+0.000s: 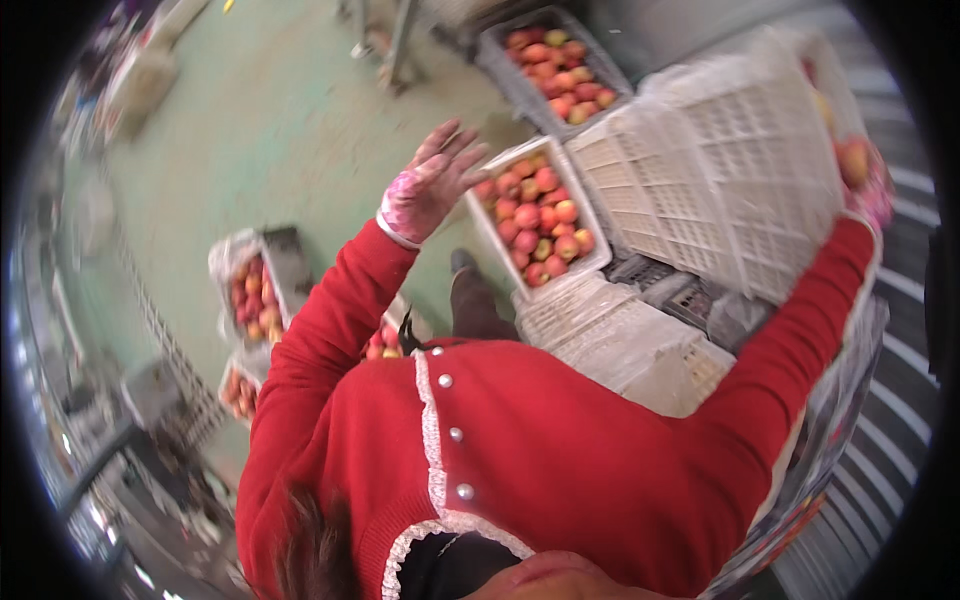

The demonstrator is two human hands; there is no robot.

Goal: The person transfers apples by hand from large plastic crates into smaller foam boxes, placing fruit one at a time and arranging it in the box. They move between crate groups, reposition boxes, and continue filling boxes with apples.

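My left hand (436, 178), in a pink-and-white patterned glove with bare fingers, is raised with its fingers apart and nothing in it. Just to its right and lower down stands a white plastic crate (602, 262) full of red and yellow apples (527, 217). Far out to the right, my right hand (874, 191) wears a similar glove and is at an apple (853, 161), which its fingers appear to hold. That apple is at the opening of a tall white slatted crate (697, 150) wrapped in clear plastic film. Most of the crate's inside is hidden.
A grey crate (501, 71) of apples stands beyond the white one. More crates of apples (255, 292) sit on the green floor (225, 150) to my left. Film-covered stacked crates (622, 330) are close before me. Metal legs (394, 45) stand at the far side.
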